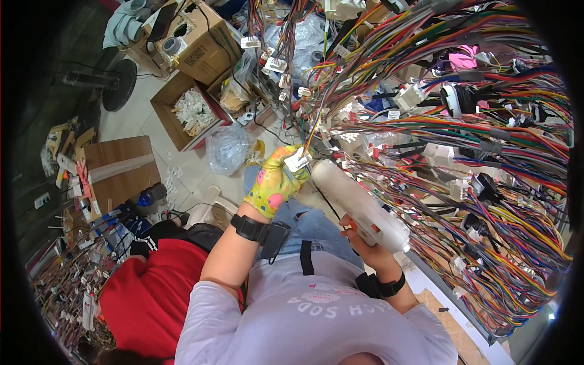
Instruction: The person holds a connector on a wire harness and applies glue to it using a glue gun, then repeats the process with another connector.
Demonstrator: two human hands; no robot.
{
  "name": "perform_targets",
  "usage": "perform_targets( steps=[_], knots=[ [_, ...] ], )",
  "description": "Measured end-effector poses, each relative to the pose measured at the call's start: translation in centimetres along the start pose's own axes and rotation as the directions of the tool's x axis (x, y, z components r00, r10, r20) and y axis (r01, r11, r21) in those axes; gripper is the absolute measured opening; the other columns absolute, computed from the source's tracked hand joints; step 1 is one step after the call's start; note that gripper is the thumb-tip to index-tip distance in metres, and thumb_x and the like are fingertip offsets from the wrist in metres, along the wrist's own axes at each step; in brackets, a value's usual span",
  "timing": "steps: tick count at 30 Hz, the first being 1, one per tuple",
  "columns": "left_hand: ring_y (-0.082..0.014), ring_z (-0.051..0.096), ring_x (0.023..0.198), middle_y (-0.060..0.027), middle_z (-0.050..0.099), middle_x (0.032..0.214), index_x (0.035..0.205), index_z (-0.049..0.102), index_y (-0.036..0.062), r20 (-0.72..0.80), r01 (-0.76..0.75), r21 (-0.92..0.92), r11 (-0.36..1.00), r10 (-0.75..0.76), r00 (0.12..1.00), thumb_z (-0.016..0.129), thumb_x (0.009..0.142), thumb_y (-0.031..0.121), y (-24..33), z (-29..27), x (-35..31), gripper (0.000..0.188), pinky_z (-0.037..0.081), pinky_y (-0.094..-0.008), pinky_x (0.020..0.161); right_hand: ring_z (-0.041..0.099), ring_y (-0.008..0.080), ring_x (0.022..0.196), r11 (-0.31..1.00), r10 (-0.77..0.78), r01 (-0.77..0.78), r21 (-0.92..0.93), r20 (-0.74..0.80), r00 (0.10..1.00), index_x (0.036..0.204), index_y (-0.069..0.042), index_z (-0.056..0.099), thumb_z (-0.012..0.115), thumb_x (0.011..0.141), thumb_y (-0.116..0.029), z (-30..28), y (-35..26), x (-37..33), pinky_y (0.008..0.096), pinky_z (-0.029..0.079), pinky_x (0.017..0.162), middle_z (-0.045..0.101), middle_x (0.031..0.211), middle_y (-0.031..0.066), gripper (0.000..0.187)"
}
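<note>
My left hand [278, 180], in a yellow patterned glove, is closed on a white plastic connector [297, 160]. Several coloured wires rise from the connector toward the hanging bundles. My bare right hand [367, 244] is closed at the underside of a white cylindrical tool [356, 201] with a small orange part on its side. The tool hides part of that grip. Its rounded end lies close to the connector, with a small gap between them. A thin dark rod [327, 201] runs alongside the tool from my right fingers toward my left hand.
Thick wire bundles with white connectors [410, 96] fill the right side. At the far left stand cardboard boxes [204, 45], one holding white pieces. A clear plastic bag [229, 148] lies on the tiled floor. Close by on my left is a person in red [161, 289].
</note>
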State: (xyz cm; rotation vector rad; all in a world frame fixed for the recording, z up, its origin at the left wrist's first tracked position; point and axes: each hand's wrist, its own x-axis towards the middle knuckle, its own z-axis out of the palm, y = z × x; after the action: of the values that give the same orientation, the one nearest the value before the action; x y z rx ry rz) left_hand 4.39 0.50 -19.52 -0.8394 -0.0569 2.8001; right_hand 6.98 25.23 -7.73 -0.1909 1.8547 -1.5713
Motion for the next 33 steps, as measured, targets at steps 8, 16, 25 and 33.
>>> perform_targets(
  steps=[8, 16, 25, 33],
  knots=[
    [-0.0244, 0.064, 0.089, -0.0132, 0.064, 0.100, 0.101, 0.061, -0.0011, 0.015, -0.006, 0.003, 1.000, 0.006, 1.000, 0.061, 0.085, 0.014, -0.1, 0.2, 0.2, 0.023, 0.054, -0.0344, 0.076, 0.059, 0.0182, 0.098, 0.997, -0.033, 0.030, -0.075, -0.039, 0.999, 0.122, -0.003, 0.051, 0.056, 0.085, 0.004, 0.3, -0.1, 0.0, 0.0310, 0.051, 0.082, 0.061, 0.105, 0.0091, 0.038],
    [-0.0236, 0.064, 0.088, -0.0130, 0.065, 0.097, 0.100, 0.061, 0.0006, -0.010, -0.008, -0.026, 1.000, 0.008, 1.000, 0.061, 0.085, 0.013, -0.1, 0.2, 0.2, 0.020, 0.054, -0.0318, 0.076, 0.058, 0.0186, 0.098, 0.967, -0.103, 0.116, -0.227, 0.067, 0.992, 0.125, -0.002, 0.047, 0.057, 0.086, 0.004, 0.1, -0.3, 0.3, 0.0313, 0.054, 0.077, 0.059, 0.106, 0.0096, 0.041],
    [-0.0175, 0.063, 0.085, -0.0057, 0.065, 0.099, 0.108, 0.061, 0.0058, -0.050, -0.138, 0.054, 0.989, 0.141, 0.989, 0.061, 0.086, 0.016, 0.5, -0.4, 1.4, 0.025, 0.051, -0.0271, 0.067, 0.058, 0.0175, 0.097, 1.000, -0.023, 0.023, 0.001, 0.055, 0.998, 0.130, -0.005, 0.044, 0.056, 0.086, 0.003, 0.4, 0.0, -0.1, 0.0314, 0.053, 0.079, 0.059, 0.112, 0.0104, 0.046],
    [-0.0191, 0.062, 0.090, -0.0048, 0.065, 0.103, 0.113, 0.059, 0.0119, 0.145, -0.257, 0.089, 0.962, 0.243, 0.959, 0.061, 0.088, 0.027, 3.3, -0.5, 7.6, 0.029, 0.052, -0.0352, 0.075, 0.053, 0.0223, 0.115, 0.991, -0.001, 0.007, 0.137, -0.043, 0.999, 0.136, -0.005, 0.039, 0.054, 0.086, 0.004, 0.7, -1.7, -0.4, 0.0351, 0.049, 0.090, 0.053, 0.127, 0.0128, 0.052]
  ],
)
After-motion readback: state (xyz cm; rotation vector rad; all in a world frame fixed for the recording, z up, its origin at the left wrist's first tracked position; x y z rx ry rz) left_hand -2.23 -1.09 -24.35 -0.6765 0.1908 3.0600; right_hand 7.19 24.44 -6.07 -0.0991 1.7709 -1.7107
